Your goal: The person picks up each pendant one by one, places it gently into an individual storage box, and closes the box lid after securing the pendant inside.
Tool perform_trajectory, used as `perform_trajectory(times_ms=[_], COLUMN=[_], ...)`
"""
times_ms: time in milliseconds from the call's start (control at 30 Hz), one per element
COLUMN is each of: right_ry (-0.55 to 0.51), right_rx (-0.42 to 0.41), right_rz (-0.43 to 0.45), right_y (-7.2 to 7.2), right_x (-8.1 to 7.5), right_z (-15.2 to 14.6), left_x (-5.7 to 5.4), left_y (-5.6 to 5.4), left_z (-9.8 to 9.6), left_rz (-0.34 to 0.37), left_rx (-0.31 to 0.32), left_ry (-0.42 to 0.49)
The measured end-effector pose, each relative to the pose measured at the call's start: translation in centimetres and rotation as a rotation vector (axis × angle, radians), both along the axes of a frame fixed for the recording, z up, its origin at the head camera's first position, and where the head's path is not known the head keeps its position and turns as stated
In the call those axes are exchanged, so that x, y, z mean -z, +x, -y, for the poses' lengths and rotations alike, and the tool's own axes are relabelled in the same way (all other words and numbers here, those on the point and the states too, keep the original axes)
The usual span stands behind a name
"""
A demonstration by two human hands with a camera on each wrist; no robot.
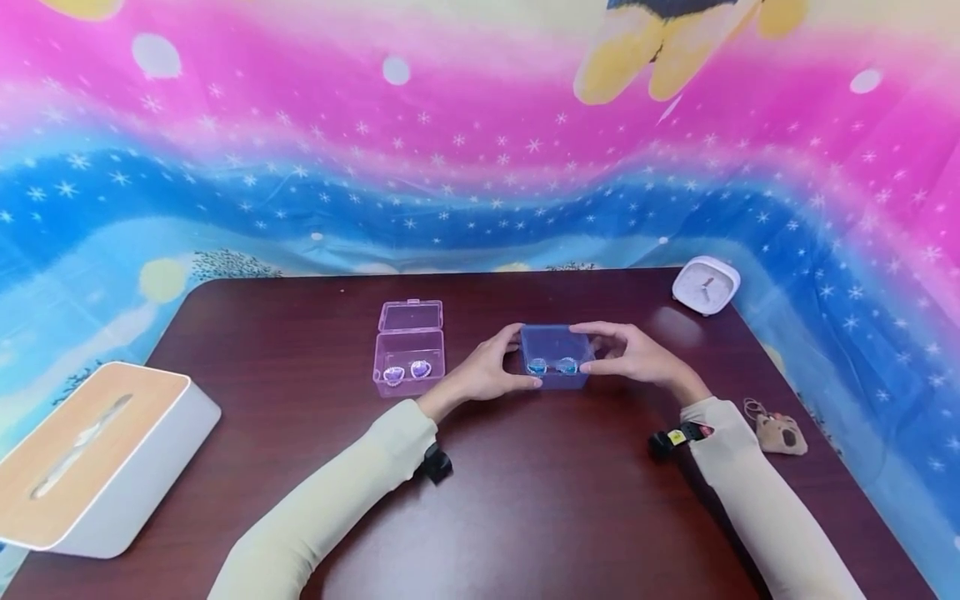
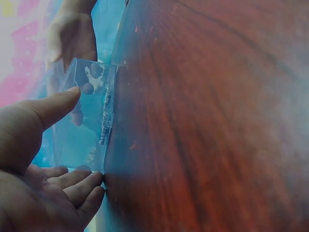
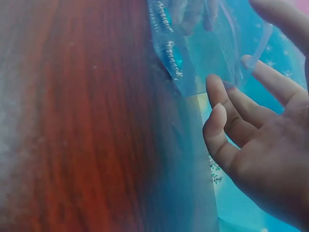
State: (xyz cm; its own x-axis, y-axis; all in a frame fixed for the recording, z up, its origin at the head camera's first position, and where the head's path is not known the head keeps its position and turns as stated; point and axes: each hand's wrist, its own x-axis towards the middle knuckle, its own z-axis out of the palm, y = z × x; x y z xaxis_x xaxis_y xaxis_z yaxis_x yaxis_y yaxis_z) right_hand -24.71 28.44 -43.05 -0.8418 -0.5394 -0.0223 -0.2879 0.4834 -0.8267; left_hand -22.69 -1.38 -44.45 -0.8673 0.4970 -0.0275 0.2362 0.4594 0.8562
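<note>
A see-through blue plastic box (image 1: 555, 343) sits on the table between both hands. Two blue gem-like pieces with beaded silvery rims (image 1: 567, 366) show through its near part. My left hand (image 1: 491, 367) holds the box's left side, thumb at the front and fingers round the back corner. On the other side, my right hand (image 1: 626, 354) spans the right end between thumb and fingers. In the right wrist view, a clear plastic flap (image 3: 262, 48) stands at an angle by the index fingertip. Left of the hands, a pink box (image 1: 408, 387) has its lid tipped back, with two purple pieces (image 1: 421, 368) inside.
A white tissue box (image 1: 161, 467) with a wooden top stands at the left edge. A white clock (image 1: 707, 286) is at the back right corner. A small brown pouch (image 1: 780, 435) lies beside the right forearm. A patterned cloth (image 1: 465, 183) hangs behind the brown table (image 1: 480, 517).
</note>
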Motion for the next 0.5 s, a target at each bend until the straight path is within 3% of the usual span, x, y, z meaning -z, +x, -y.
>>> perform_trajectory(times_ms=[233,500], right_ry=[0.054,0.086], right_rx=[-0.008,0.000], right_rz=[-0.036,-0.030], right_y=[0.09,0.30], right_x=[0.27,0.30], right_z=[0.06,-0.06], left_x=[-0.09,-0.09], left_y=[0.02,0.02], left_z=[-0.08,0.15], left_rz=[0.016,-0.024], left_rx=[0.008,0.035], left_ry=[-0.002,0.002])
